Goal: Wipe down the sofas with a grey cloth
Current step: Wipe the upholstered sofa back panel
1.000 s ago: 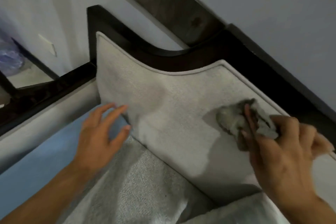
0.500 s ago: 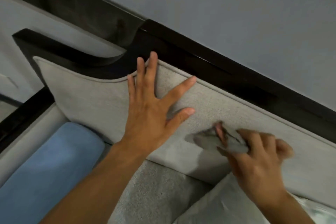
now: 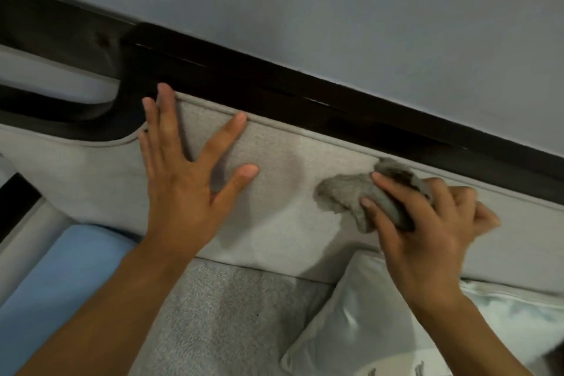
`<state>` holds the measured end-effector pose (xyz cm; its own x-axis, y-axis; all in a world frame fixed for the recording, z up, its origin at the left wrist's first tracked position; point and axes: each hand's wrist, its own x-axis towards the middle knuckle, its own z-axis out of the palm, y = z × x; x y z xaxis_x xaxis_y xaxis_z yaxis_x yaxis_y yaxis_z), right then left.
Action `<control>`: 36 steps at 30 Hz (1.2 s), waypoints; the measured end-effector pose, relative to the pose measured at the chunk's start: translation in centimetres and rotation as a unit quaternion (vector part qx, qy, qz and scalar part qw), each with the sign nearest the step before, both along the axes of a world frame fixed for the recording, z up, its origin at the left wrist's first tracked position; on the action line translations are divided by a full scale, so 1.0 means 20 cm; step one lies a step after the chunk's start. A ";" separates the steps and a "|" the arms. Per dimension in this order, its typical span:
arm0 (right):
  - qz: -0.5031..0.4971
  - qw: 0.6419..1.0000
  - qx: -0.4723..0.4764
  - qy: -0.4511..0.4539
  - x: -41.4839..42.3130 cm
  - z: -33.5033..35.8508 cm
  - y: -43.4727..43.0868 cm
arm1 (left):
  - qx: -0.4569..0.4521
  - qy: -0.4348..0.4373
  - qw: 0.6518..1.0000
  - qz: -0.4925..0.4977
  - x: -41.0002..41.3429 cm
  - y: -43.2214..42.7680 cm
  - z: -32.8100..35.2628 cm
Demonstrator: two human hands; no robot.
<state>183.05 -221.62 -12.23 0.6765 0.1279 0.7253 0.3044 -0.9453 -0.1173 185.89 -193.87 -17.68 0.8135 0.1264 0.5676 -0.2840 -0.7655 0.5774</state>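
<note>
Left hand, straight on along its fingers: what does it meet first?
The dark wooden frame above the backrest. The left hand lies flat on the backrest, its longest fingertips about at that edge; depth there is unclear.

Under the spread fingers of your left hand [image 3: 183,192] the sofa backrest [image 3: 280,201] is matt, finely woven fabric, and just past the fingertips its frame [image 3: 274,91] is dark, glossy wood. The grey cloth [image 3: 341,192] gripped in the fingers of your right hand [image 3: 427,235] looks fuzzy and rough; the pillow [image 3: 351,330] below that wrist has a satin sheen.
</note>
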 end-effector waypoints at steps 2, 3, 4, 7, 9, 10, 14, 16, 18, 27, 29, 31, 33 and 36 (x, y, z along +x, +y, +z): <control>-0.027 0.997 0.066 0.019 0.01 0.02 0.04 | -0.015 0.006 1.000 0.001 -0.02 -0.01 0.01; -0.024 0.994 0.107 0.031 0.01 0.02 0.09 | -0.025 0.009 1.000 0.001 -0.03 -0.03 0.02; -0.012 0.988 0.146 0.040 0.01 0.00 0.15 | -0.036 0.011 0.999 0.003 -0.05 -0.04 0.03; 0.018 0.982 0.181 0.045 -0.01 0.00 0.12 | -0.036 0.022 0.999 0.023 -0.10 -0.12 0.07; -0.034 0.976 0.212 0.031 -0.04 0.02 -0.08 | -0.002 0.026 0.999 0.020 -0.11 -0.22 0.09; -0.075 0.968 0.239 0.024 -0.05 0.03 -0.20 | 0.020 0.021 1.000 0.010 -0.12 -0.27 0.10; -0.148 0.930 0.336 0.018 -0.05 0.06 -0.35 | 0.052 0.014 0.998 0.015 -0.11 -0.54 0.14; -0.097 0.947 0.304 0.036 -0.04 0.04 -0.18 | 0.058 0.017 0.998 0.019 -0.12 -0.67 0.16; -0.035 0.971 0.226 0.075 -0.05 0.02 -0.05 | 0.080 0.017 0.996 0.020 -0.13 -0.76 0.14; -0.172 0.944 0.278 0.044 -0.10 0.01 -0.51 | 0.068 0.024 0.997 0.039 -0.14 -0.82 0.10; -0.124 0.954 0.271 0.038 -0.07 0.00 -0.35 | 0.061 0.028 0.997 0.040 -0.15 -0.84 0.10; -0.065 0.973 0.215 0.053 -0.07 0.00 -0.28 | 0.060 0.033 0.997 0.038 -0.16 -0.83 0.11; -0.074 0.984 0.153 0.061 -0.07 0.01 -0.42 | 0.058 0.041 0.997 0.031 -0.17 -0.82 0.11; -0.185 0.957 0.213 0.063 -0.12 0.05 -0.78 | 0.048 0.049 0.997 0.035 -0.18 -0.84 0.13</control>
<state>180.56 -237.13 -11.19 0.7037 -0.4263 0.5684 -0.0836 -0.8441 -0.5296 182.29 -210.63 -15.15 0.8563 0.1346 0.4987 -0.1733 -0.8346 0.5228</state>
